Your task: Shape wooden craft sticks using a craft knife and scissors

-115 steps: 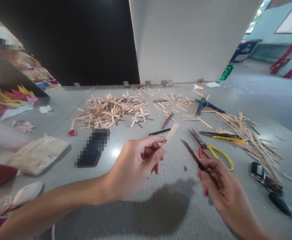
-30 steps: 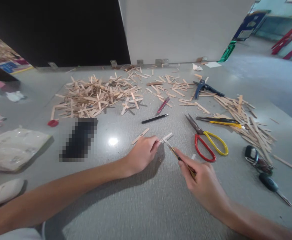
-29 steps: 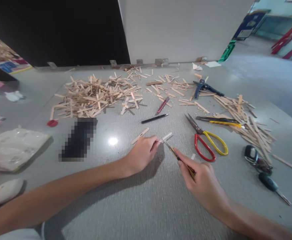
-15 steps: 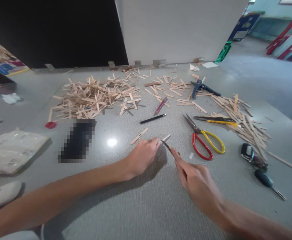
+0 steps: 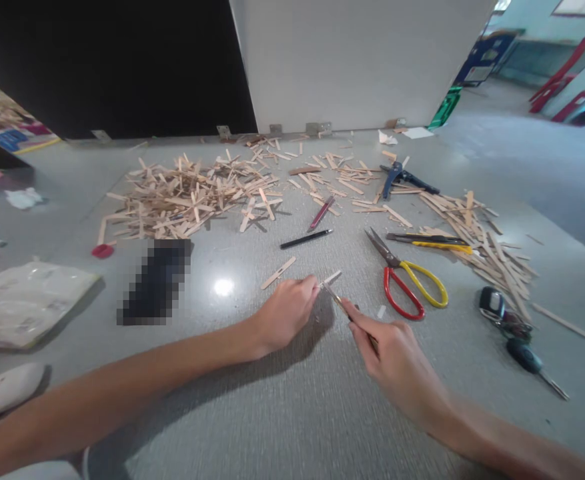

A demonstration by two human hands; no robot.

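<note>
Between the fingertips of my left hand (image 5: 288,315) is a thin pale stick (image 5: 333,275), its free end pointing up and to the right. My right hand (image 5: 396,357) grips a slim knife (image 5: 337,299), index finger stretched along its back. The blade's tip meets or nearly meets the stick close to my left fingers; exact contact is too small to tell. Just beyond my left hand lies a wooden craft stick (image 5: 278,273) with a slot in its middle. A small whitish scrap (image 5: 381,311) rests right of the knife.
Scissors (image 5: 389,263) with red and yellow handles, a yellow cutter (image 5: 442,245), a black pen (image 5: 306,239) and keys (image 5: 525,353) lie around. A heap of craft sticks (image 5: 192,193) spreads at the back left. Blue-handled pruners (image 5: 397,177) sit behind. A dark pixelated object (image 5: 155,283) lies left.
The knife in my right hand has turned slightly, its blade now looking lighter, with the tip nearer the stick. My left hand has hardly moved.
</note>
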